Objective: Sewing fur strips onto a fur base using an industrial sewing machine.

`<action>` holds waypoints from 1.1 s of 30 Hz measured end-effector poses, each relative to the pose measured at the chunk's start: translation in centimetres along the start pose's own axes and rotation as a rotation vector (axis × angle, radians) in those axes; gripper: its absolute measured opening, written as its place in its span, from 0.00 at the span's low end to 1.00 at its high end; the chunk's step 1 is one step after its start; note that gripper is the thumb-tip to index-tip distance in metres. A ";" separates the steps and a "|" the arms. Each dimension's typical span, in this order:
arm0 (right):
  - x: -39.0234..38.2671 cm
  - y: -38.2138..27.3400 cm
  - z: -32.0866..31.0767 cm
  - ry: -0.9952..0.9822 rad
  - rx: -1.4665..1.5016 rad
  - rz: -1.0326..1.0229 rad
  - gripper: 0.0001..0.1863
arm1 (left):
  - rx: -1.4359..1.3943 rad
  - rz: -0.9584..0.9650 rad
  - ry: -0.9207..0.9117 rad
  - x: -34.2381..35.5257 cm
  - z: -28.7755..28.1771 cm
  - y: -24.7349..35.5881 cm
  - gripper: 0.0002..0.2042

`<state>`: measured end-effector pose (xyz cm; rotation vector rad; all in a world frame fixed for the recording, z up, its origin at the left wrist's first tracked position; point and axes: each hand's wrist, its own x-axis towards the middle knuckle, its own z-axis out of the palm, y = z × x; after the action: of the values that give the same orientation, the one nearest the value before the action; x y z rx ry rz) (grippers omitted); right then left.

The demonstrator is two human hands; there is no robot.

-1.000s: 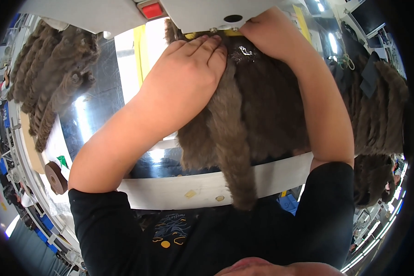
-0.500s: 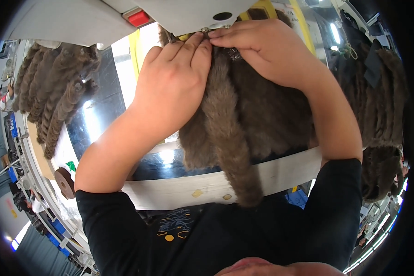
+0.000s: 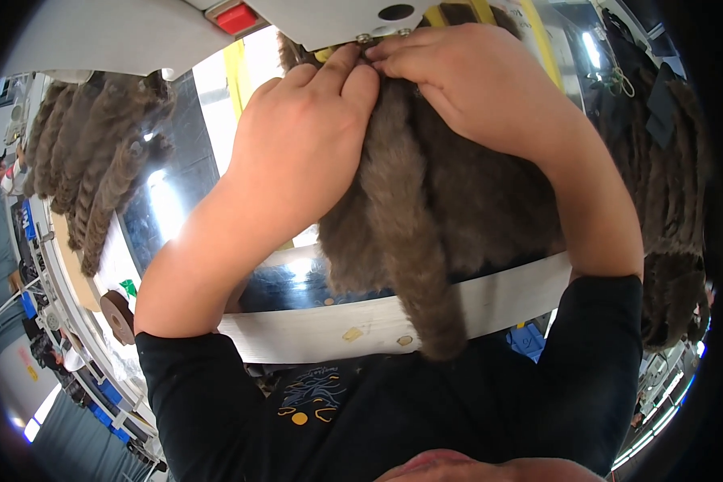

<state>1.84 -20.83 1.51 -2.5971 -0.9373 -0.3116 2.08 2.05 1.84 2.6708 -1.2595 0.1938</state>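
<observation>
A pale machine, which looks like a sewing machine, stands over brown fur pieces. Right below its head, my left hand presses bent fingers on the top of a long fur strip. My right hand meets it from the other side, its fingers drawn together on the same edge. Both hands are closed on the fur, fingertips almost touching. The strip runs toward my body, over the white table edge and against my shirt. Under it spreads a wider fur piece. My fingers and the machine hide the exact gripping spot.
Several fur strips lie at the left; more fur hangs at the right. A red switch sits on the machine. Yellow strips mark the work surface. A brown tape roll stands at the left edge.
The view has shifted slightly. My left fingers have bent more and bunched up at the fur's edge, and my right fingers have curled in a little. The fur strip lies much as before.
</observation>
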 end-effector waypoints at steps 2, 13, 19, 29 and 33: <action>-0.1 -0.1 -0.2 -0.010 0.004 0.004 0.15 | -0.017 0.001 -0.013 0.0 -0.3 0.2 0.21; -0.4 -1.2 -1.2 -0.066 0.029 0.011 0.14 | 0.061 0.089 0.027 -0.8 -0.8 0.6 0.16; -0.7 -1.7 -1.5 -0.103 0.059 0.044 0.12 | 0.035 0.099 -0.011 -1.0 -1.2 1.1 0.16; -1.0 -1.7 -3.1 -0.231 0.058 0.089 0.12 | -0.031 0.119 -0.047 -0.8 -1.3 1.7 0.17; -1.5 -1.2 -3.2 -0.244 0.040 0.094 0.14 | -0.067 0.122 -0.059 -0.5 -1.2 1.9 0.21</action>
<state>-0.34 -22.14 4.25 -2.6731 -0.8841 0.0498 0.24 1.46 3.09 2.5630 -1.4224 0.0885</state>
